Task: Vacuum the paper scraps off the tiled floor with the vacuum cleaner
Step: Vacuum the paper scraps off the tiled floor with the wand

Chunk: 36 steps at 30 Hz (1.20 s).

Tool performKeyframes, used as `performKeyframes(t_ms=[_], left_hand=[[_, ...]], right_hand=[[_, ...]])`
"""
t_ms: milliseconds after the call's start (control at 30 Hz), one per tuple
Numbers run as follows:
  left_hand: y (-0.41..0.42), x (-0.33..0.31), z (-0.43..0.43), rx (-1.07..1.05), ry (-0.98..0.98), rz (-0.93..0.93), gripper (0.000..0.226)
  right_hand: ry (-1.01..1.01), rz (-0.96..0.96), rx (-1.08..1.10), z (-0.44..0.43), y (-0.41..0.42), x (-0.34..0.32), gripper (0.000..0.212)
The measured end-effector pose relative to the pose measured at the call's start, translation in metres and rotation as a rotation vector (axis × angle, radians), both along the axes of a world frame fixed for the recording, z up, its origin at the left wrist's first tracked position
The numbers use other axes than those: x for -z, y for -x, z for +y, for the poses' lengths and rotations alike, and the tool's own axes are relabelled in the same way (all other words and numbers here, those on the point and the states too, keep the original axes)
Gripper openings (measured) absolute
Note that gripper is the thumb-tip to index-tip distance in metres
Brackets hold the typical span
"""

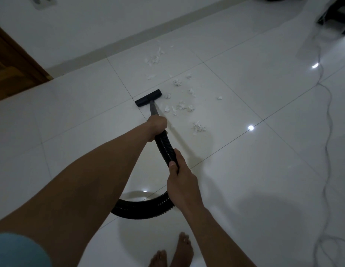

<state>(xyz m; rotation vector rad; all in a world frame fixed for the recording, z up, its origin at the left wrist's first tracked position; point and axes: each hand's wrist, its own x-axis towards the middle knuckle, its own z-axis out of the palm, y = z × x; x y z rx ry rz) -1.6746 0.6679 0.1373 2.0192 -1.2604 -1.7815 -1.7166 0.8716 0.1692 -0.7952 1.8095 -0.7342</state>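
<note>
Head view.
- Progress: judged early. Many paper scraps (179, 107) still lie on tiled floor (245, 170).
- Scraps: small, white, torn, crumpled. Scattered right of and beyond floor nozzle (148, 97), with further cluster near wall.
- Nozzle: black, flat on tile, just beside nearest scraps.
- Left hand (157, 125): fingers curled round wand (153, 108) top.
- Right hand (180, 182): fingers wrapped round ribbed hose (165, 146).

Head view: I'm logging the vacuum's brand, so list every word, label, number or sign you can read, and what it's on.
None: no text is readable anywhere.
The black nozzle, hose and wall socket show no lettering.
The dark object at the top right is too dim and cropped to tell.
</note>
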Motion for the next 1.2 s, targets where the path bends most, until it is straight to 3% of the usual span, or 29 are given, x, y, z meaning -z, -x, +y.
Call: performKeyframes(t_ms=[367,900,1200], left_hand=[[-0.01,-0.013,0.019,0.01,0.028,-0.018,0.053],[-0.027,-0.014,0.07,0.002,0.002,-0.014,0.017],[-0.024,-0.013,0.104,0.015,0.004,0.001,0.041]], right_hand=[[0.012,0.012,-0.016,0.019,-0.008,-0.009,0.046],[0.025,0.018,0.013,0.069,-0.025,-0.011,0.045],[0.017,0.041,0.024,0.103,-0.024,-0.009,0.046]])
